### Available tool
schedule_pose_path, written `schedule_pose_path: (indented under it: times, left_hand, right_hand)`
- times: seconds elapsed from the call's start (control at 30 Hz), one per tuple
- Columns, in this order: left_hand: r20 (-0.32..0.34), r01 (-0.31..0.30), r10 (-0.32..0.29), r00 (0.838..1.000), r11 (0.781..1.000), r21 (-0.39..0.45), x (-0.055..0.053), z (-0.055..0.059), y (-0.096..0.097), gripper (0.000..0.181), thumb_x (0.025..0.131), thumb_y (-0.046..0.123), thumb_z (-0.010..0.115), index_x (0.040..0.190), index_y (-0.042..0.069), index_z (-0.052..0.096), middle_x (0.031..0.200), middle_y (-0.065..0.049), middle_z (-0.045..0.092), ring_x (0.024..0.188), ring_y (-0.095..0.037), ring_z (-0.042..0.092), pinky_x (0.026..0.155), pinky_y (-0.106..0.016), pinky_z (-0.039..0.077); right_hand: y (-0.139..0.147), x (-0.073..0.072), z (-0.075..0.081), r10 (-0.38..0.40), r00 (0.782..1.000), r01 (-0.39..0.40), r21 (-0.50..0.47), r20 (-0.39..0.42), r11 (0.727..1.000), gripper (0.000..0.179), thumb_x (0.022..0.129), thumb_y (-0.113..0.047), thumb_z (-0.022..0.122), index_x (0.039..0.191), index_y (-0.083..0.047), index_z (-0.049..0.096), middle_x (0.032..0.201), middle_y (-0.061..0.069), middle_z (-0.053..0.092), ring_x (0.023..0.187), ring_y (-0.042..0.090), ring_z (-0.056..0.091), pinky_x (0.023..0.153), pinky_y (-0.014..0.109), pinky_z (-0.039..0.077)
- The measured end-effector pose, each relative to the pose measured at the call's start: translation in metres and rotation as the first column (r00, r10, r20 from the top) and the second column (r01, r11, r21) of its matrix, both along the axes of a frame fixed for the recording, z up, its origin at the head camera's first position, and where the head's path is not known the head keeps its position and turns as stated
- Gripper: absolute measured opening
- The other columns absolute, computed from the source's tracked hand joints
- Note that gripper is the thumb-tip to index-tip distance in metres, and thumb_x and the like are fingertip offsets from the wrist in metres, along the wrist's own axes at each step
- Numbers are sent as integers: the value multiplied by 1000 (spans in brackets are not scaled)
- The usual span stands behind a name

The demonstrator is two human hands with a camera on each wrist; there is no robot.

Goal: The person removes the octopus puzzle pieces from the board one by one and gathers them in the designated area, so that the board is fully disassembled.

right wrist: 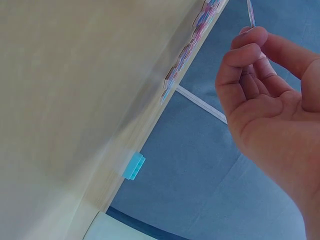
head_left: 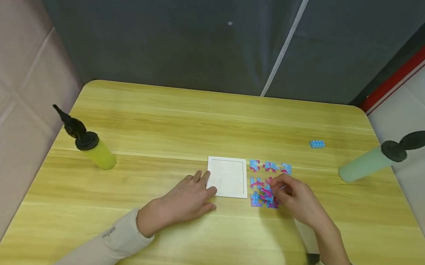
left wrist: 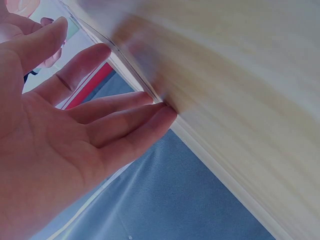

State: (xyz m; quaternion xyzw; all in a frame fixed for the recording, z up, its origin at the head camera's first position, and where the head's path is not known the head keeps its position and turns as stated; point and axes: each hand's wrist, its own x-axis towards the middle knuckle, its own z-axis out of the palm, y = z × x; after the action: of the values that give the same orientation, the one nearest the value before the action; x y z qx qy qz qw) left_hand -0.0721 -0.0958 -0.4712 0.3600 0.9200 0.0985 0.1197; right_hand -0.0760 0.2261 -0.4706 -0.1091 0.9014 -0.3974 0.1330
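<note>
A square white puzzle tray (head_left: pixel 228 177) with a raised rim lies mid-table. My left hand (head_left: pixel 188 198) rests at its left edge, fingers extended and touching it; the left wrist view shows the fingers (left wrist: pixel 125 117) straight. Right of the tray lie several blue and pink jigsaw pieces (head_left: pixel 270 166), some in a row and others overlapping. Above them my right hand (head_left: pixel 302 201) pinches a jigsaw piece between thumb and fingertips. In the right wrist view that jigsaw piece (right wrist: pixel 251 14) shows edge-on as a thin strip, raised off the table; its face is hidden there.
A blue toy brick (head_left: pixel 317 144) sits at the back right. A yellow bottle (head_left: pixel 102 155) with a black top stands on the left, a pale green bottle (head_left: pixel 365 165) on the right. A whitish object (head_left: pixel 306 236) lies partly hidden under my right forearm.
</note>
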Motion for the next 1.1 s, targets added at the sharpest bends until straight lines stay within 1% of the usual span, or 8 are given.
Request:
schedule_pose_path:
  times: [0.23, 0.47, 0.6, 0.73, 0.83, 0.93, 1.03, 1.1]
  left_hand:
    - [-1, 0, 0, 1000, 1000, 2, 1, 0, 0, 30, 102, 40, 65, 107, 11, 68, 147, -36, 52, 136, -54, 52, 105, -60, 50]
    - [3, -2, 2, 1000, 1000, 10, 1, 0, 0, 30, 101, 39, 65, 106, 10, 68, 147, -36, 52, 136, -54, 52, 105, -60, 50]
    - [7, -3, 3, 1000, 1000, 9, 1, 0, 0, 30, 101, 40, 65, 107, 10, 67, 147, -36, 51, 136, -54, 52, 105, -60, 50]
    - [-4, 4, -4, 1000, 1000, 2, 2, 1, 0, 31, 101, 41, 65, 107, 10, 67, 146, -37, 52, 135, -55, 53, 104, -60, 51]
    - [-11, 7, -7, 1000, 1000, 2, 1, 1, 0, 31, 101, 41, 66, 107, 10, 67, 145, -37, 53, 134, -55, 53, 104, -59, 51]
    - [-15, 6, -6, 1000, 1000, 5, 1, 1, 0, 32, 101, 41, 65, 107, 10, 67, 145, -37, 52, 134, -55, 53, 104, -60, 51]
    - [-34, 10, -10, 999, 1000, 9, 1, -1, 0, 32, 101, 41, 66, 105, 10, 67, 144, -38, 54, 133, -55, 55, 102, -59, 52]
    - [-44, 15, -14, 999, 1000, 11, 1, -1, 0, 32, 100, 41, 66, 105, 9, 67, 143, -38, 54, 132, -55, 55, 101, -59, 53]
  right_hand:
    - [2, 2, 2, -1, 1000, 1, -11, -4, 1000, 12, 99, 0, 59, 107, -3, 68, 88, 7, 67, 73, 8, 55, 63, 23, 49]
    - [6, 5, 2, -32, 999, 33, -14, 42, 999, 13, 99, -1, 59, 109, -3, 66, 92, 7, 67, 79, 12, 59, 65, 23, 51]
    - [9, 6, 3, -36, 998, 36, -6, 57, 999, 15, 99, -1, 58, 112, -2, 66, 92, 8, 67, 77, 14, 60, 63, 24, 52]
    - [13, 7, 3, -36, 998, 37, -10, 59, 999, 16, 100, 0, 57, 113, -2, 65, 93, 9, 69, 76, 15, 61, 62, 25, 53]
    - [16, 8, 3, -35, 998, 36, -16, 50, 999, 17, 100, 1, 57, 114, -3, 66, 96, 10, 70, 81, 18, 63, 64, 25, 54]
    - [18, 9, 2, -32, 999, 32, -7, 27, 999, 20, 100, 2, 57, 116, -3, 67, 101, 11, 71, 88, 20, 65, 68, 24, 56]
    - [20, 9, 2, -25, 1000, 25, 10, 0, 1000, 22, 100, 2, 58, 118, -3, 68, 105, 10, 72, 93, 19, 65, 73, 22, 56]
    - [22, 10, 3, -25, 1000, 25, 11, 2, 1000, 21, 100, 1, 58, 119, -3, 68, 105, 10, 73, 93, 20, 66, 73, 22, 56]
